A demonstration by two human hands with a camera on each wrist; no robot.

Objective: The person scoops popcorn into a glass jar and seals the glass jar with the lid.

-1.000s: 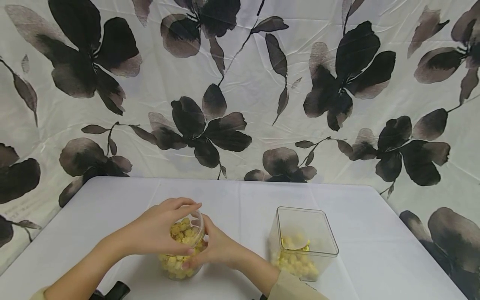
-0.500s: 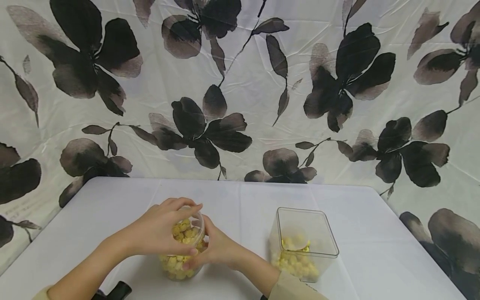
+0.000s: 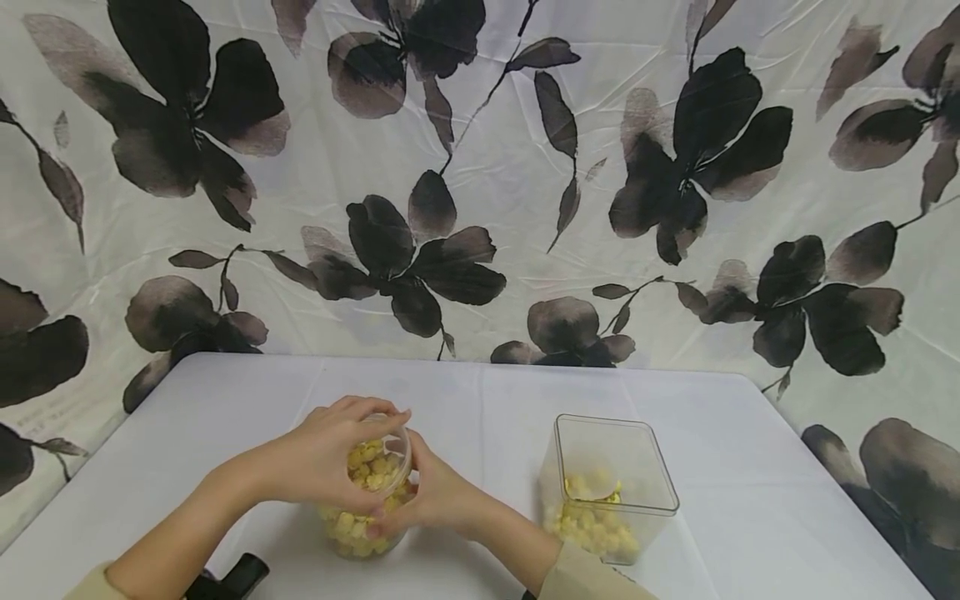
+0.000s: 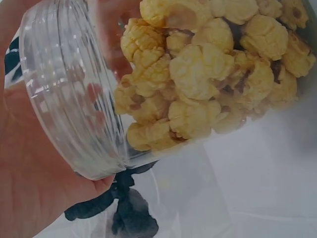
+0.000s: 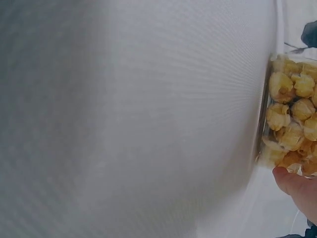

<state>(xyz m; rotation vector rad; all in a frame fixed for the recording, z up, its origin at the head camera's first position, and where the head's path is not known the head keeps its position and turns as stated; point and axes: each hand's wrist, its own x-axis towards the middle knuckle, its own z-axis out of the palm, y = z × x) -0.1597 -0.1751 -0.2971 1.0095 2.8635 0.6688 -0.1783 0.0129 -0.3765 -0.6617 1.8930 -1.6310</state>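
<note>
A clear round jar (image 3: 356, 533) of yellow popcorn stands on the table left of centre in the head view. My left hand (image 3: 322, 458) grips its top, fingers over the far rim and thumb along the near side. The left wrist view gives a close look at the clear ridged lid (image 4: 69, 89) on the jar, with that hand curled round it. My right hand (image 3: 442, 496) holds the jar's right side, thumb in front. Popcorn (image 5: 292, 116) shows through the wall in the right wrist view, beside a thumb tip. Part of the jar is hidden behind both hands.
To the right stands a clear square container (image 3: 660, 533) partly filled with yellow popcorn. A black object (image 3: 243, 575) lies at the near edge by the left forearm. The white table (image 3: 480, 400) ends at a floral cloth (image 3: 465, 167) behind.
The left hand has shifted very slightly to the right on the jar's top. Both hands keep their hold, and the jar stays in place. The head view has moved a little.
</note>
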